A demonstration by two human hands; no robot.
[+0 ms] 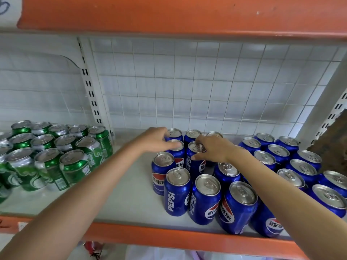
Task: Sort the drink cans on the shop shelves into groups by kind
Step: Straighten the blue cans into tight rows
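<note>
Both hands are deep in the blue cans, reaching toward the back of the shelf [131, 192]. The right hand [212, 149] has its fingers curled over the rim of an upright blue can [195, 160], thumb down its side, so it grips that one from above. The left hand [155, 139] lies just beside it, fingers bent down over the lid of the neighbouring blue can [176, 147]; it looks like a grip too, though the fingertips are partly hidden.

Both cans stand straight up, long axis vertical, right under the hands, so any lift would go straight up by the top. They sit in the back of the blue group [244, 184], which fills the middle and right of the shelf, packed close.

The green cans [56, 151] stand well apart on the left, with bare shelf between. The left hand is the nearer one to that side. The two kinds look already separated here, so I'd guess this is tidying within the blue lot.
</note>
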